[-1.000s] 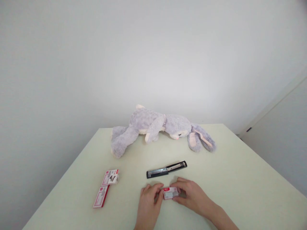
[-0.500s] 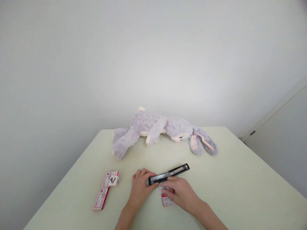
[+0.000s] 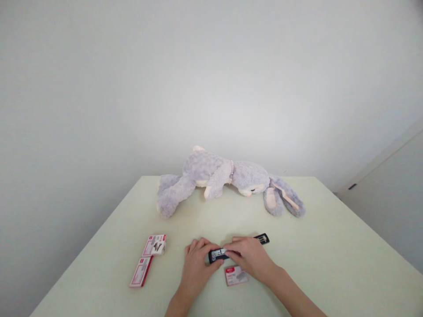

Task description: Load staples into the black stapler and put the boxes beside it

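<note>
Lying crosswise, stapler (image 3: 238,247) points right-and-away.

On the surface (image 3: 330,246): stapler (image 3: 218,254) centre, box (image 3: 236,275) before it, two boxes (image 3: 147,259) left, plush (image 3: 228,180) behind.

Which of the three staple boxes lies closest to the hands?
The staple box just below the right hand, beside the black stapler. The other two boxes lie far left.

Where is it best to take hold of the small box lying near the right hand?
Probably by its two long edges, coming from above: the small box lies flat on the table, just below the right hand, with its top face uncovered.
</note>
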A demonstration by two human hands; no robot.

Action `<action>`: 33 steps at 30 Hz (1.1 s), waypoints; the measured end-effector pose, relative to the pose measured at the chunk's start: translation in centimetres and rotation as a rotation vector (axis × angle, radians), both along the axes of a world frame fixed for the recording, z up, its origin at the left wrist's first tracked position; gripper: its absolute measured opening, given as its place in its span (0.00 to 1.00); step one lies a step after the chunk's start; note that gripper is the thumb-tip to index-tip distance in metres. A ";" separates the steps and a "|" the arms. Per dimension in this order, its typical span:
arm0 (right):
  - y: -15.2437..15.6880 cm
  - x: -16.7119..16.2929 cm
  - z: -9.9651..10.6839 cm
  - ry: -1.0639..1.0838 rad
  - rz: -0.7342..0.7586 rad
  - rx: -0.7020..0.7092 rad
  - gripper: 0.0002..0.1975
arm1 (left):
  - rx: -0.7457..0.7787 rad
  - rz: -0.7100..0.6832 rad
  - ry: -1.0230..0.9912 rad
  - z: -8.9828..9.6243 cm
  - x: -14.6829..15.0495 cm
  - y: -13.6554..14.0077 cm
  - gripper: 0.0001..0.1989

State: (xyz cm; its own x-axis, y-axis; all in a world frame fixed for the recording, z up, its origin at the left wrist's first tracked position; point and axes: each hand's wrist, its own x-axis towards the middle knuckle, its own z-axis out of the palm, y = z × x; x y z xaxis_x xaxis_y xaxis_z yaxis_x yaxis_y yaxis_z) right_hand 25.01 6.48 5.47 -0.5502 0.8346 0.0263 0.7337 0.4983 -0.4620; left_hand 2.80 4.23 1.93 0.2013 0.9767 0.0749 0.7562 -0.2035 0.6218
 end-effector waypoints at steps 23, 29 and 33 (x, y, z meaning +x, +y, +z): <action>-0.1 0.1 0.9 0.086 0.033 -0.100 0.09 | 0.056 -0.048 -0.145 0.1 0.2 -0.4 0.06; 0.0 0.3 0.7 0.096 0.049 -0.073 0.09 | 0.072 -0.074 -0.175 0.0 0.3 -0.6 0.06; -0.1 0.4 0.6 0.062 0.051 -0.061 0.09 | 0.093 -0.078 -0.200 -0.1 0.6 -0.8 0.04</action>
State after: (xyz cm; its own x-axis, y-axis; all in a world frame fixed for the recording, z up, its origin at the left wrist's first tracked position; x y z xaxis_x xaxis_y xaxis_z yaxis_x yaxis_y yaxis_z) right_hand 25.36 6.33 6.07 -0.5907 0.8068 0.0115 0.6774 0.5036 -0.5361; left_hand 3.41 3.40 1.79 0.2484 0.9456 0.2101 0.5994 -0.3205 0.7335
